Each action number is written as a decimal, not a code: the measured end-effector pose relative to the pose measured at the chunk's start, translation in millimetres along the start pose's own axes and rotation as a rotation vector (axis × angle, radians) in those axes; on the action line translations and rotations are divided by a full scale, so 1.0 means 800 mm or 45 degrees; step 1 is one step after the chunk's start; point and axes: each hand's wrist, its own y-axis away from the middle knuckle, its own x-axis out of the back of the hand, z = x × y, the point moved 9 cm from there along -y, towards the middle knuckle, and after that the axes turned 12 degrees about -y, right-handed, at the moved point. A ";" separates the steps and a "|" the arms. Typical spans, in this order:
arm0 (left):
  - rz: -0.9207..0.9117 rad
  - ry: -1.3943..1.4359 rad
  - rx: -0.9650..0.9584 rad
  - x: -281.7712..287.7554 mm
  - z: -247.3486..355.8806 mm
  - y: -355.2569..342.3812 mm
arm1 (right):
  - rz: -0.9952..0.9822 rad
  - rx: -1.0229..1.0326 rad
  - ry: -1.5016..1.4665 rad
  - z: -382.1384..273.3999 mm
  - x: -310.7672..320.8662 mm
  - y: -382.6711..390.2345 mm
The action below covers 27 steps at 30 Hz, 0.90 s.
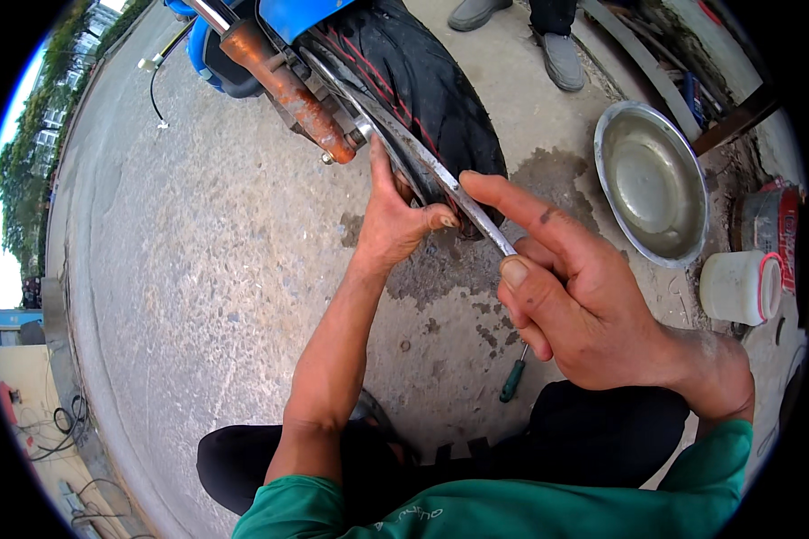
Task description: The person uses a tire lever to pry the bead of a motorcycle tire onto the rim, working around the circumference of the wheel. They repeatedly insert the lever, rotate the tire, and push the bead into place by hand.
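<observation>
My right hand (584, 301) is closed on one metal bar (485, 220), thumb and curled fingers pinching its near end while my forefinger reaches out along it. From there the bar slants up and away to lie along the side of the one black tire (454, 103). My left hand (393, 220) holds the tire's near edge, thumb against it, its other fingers partly hidden. To the left of the tire stands one rusty orange fork leg (288, 94). To its right I count one metal basin (652, 180) and, farther over, one white tub (733, 287). One green-handled screwdriver (512, 382) lies on the ground nearer me than the tire; beyond it are two gray shoes (562, 63).
</observation>
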 end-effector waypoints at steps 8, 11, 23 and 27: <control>0.005 -0.215 0.035 0.002 -0.011 -0.003 | 0.026 -0.078 -0.022 -0.002 -0.008 -0.014; -0.014 -0.205 0.041 0.004 -0.012 -0.002 | 0.044 -0.214 -0.134 0.002 -0.012 -0.012; -0.032 -0.168 -0.174 0.005 -0.022 -0.008 | -0.034 -0.488 0.004 0.027 0.013 0.065; -0.047 -0.185 -0.155 0.003 -0.021 -0.009 | -0.041 -0.462 -0.035 0.027 0.008 0.064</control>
